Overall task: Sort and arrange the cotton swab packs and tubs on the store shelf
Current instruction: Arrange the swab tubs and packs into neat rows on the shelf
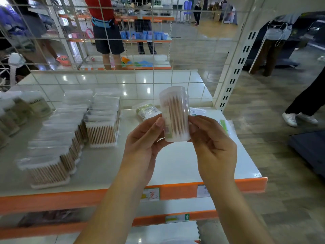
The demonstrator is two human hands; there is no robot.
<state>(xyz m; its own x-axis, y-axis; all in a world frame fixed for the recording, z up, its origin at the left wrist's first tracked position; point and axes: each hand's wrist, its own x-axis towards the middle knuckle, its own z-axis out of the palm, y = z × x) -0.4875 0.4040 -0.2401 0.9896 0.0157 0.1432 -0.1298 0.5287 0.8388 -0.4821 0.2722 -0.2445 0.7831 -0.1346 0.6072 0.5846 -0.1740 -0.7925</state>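
label print on the tub (175, 114) too blurred to read, and the left hand (146, 143) covers its lower left side; bagged packs (10, 113) run off the left edge, smeared soft; price tag (203, 191) half behind the right hand's (213, 148) wrist, writing unreadable; lower shelf goods (51, 220) just a dark blur

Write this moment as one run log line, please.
left hand: holds cotton swab tub | right hand: holds tub | tub: above shelf | square packs: rows left
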